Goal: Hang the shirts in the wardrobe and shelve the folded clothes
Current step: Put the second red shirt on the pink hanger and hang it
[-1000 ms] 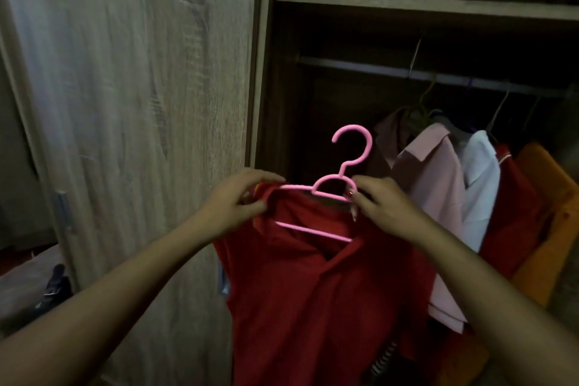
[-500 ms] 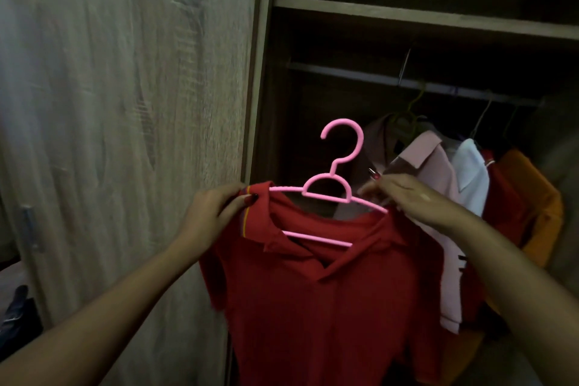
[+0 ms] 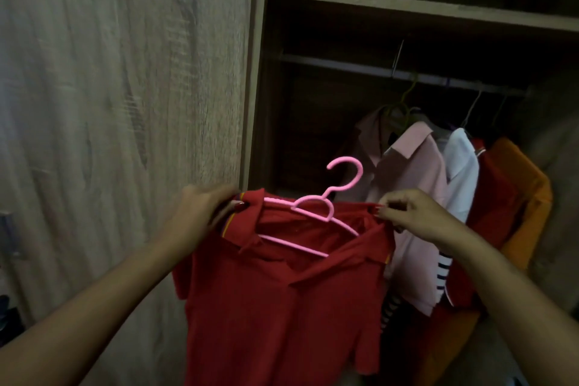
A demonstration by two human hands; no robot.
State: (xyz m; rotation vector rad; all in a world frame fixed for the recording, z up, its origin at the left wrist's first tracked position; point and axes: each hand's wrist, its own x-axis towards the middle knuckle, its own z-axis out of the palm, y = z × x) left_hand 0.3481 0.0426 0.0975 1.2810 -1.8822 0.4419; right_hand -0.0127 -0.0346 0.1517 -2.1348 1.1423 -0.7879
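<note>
My L hand (image 3: 200, 213) pinches one shoulder of a red collared polo shirt (image 3: 282, 307), R hand (image 3: 413, 216) pinches the other; shirt sits on a pink plastic hanger (image 3: 316, 207), held before the wooden wardrobe's opening, below its metal rail (image 3: 344, 67), beside a hung pale pink shirt (image 3: 410, 185)

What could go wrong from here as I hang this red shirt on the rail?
1. The red shirt sits unevenly on the pink hanger. The left hand and right hand seem to pinch mostly fabric, so the hanger might tip or slip out when lifted.
2. The hanger's hook appears close to the hung pink shirt, so it could snag there before reaching the rail.
</note>
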